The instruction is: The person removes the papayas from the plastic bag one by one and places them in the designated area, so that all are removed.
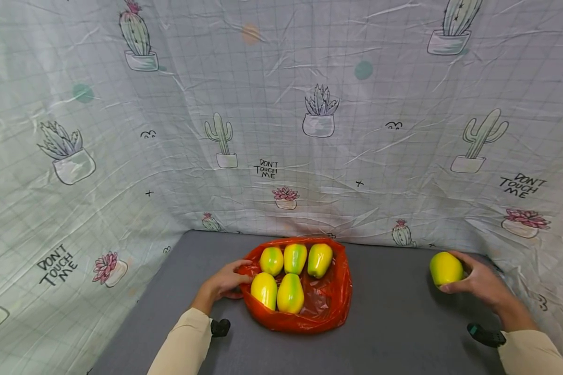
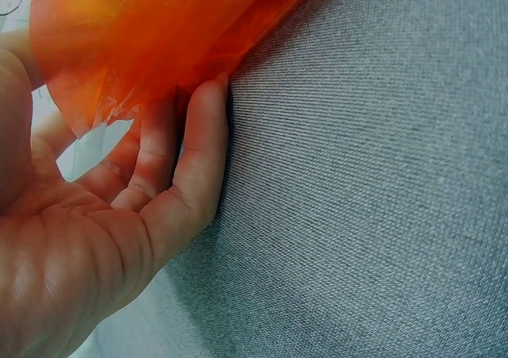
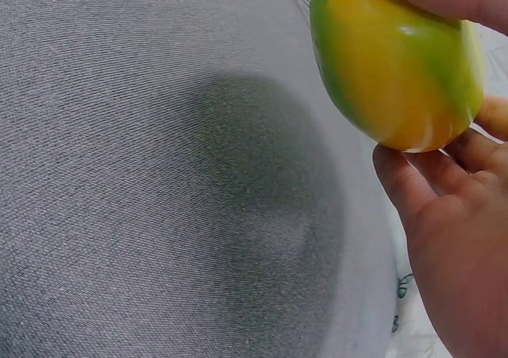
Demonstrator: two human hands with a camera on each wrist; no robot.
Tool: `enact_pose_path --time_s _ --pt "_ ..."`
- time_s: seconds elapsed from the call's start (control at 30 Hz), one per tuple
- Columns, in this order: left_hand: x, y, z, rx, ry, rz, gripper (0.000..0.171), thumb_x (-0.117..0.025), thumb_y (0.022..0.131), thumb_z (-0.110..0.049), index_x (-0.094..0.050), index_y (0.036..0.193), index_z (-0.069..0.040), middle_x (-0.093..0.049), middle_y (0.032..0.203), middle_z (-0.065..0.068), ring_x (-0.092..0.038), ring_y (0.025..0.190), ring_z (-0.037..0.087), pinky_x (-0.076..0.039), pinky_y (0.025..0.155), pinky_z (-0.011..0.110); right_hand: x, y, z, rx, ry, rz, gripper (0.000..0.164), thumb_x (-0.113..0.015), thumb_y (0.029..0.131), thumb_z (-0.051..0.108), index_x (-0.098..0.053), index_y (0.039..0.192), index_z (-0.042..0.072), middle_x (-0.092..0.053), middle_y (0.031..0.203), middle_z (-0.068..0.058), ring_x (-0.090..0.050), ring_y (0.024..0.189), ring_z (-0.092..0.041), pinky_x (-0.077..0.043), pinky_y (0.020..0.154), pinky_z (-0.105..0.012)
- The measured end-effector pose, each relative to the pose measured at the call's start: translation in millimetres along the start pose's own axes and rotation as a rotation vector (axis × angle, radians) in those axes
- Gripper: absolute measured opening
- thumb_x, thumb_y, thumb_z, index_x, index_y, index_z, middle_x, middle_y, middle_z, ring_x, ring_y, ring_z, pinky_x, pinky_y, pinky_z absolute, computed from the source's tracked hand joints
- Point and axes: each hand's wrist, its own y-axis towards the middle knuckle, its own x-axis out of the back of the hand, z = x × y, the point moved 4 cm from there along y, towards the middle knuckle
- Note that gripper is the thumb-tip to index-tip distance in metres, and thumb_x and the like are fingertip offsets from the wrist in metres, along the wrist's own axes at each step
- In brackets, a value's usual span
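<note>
Red, thin bag [image 1: 305, 324] may tear where the left hand [image 1: 224, 279] pinches it; right of it, the right hand [image 1: 479, 283] grips slippery-looking fruit [image 1: 445, 269].

Legible in the head view, printed in dark, hand-drawn capitals on the patterned sheet [image 1: 403, 67]: "DON'T TOUCH ME", broken over three lines. Found in three places: as centre lettering [image 1: 267, 169], above a drawn pink succulent [image 1: 285, 198]; as left lettering [image 1: 58, 264], slanting upward beside a similar drawing; as right lettering [image 1: 524, 186], slanting downward above another. Marked also with small crosses [image 1: 359, 183]. Unreadable in the right wrist view: dark marks [image 3: 404, 285] on pale material.
</note>
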Motion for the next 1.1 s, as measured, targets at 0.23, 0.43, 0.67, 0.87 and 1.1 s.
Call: enact_pose_path --time_s 0.23,0.43,0.67,0.87,1.1 --pt "-0.1 1.1 1.5 0.004 0.004 -0.009 0.067 -0.075 0.09 -0.019 -0.05 0.152 -0.014 -0.053 0.142 0.023 -0.066 0.103 0.028 -0.065 0.075 0.044 -5 0 0 0.016 0.009 0.007 0.104 -0.09 0.078 0.027 -0.031 0.156 -0.01 -0.051 0.137 -0.037 -0.051 0.094 -0.012 -0.045 0.075 -0.026" --pt "0.0 1.7 1.7 0.005 0.008 -0.018 0.068 -0.076 0.09 -0.02 -0.05 0.153 -0.014 -0.053 0.143 0.023 -0.066 0.104 0.029 -0.065 0.076 0.045 -7 4 -2 0.006 -0.007 0.02 0.105 -0.09 0.079 0.027 -0.029 0.156 -0.011 -0.048 0.14 -0.04 -0.055 0.105 -0.027 -0.046 0.077 -0.029" --pt "-0.4 1.5 1.1 -0.001 0.008 -0.018 0.069 -0.075 0.09 -0.02 -0.049 0.153 -0.014 -0.053 0.143 0.023 -0.066 0.104 0.029 -0.065 0.076 0.045 -9 4 -4 -0.003 -0.024 0.033 0.107 -0.09 0.079 0.026 -0.027 0.156 -0.013 -0.045 0.141 -0.042 -0.054 0.109 -0.037 -0.047 0.078 -0.034" --pt "0.7 2.1 2.6 0.002 0.0 -0.018 0.068 -0.076 0.09 -0.019 -0.05 0.153 -0.014 -0.053 0.143 0.023 -0.066 0.104 0.029 -0.065 0.075 0.045 -11 4 -2 0.01 -0.023 0.035 0.107 -0.091 0.077 0.028 -0.03 0.156 -0.011 -0.049 0.138 -0.039 -0.055 0.103 -0.031 -0.046 0.078 -0.033" --pt "0.2 3.1 1.5 -0.001 0.004 -0.011 0.068 -0.076 0.09 -0.02 -0.05 0.153 -0.014 -0.054 0.143 0.023 -0.066 0.104 0.029 -0.065 0.075 0.044 -10 3 -5 0.01 -0.012 0.032 0.106 -0.091 0.077 0.026 -0.03 0.156 -0.011 -0.048 0.139 -0.039 -0.054 0.102 -0.028 -0.046 0.077 -0.03"
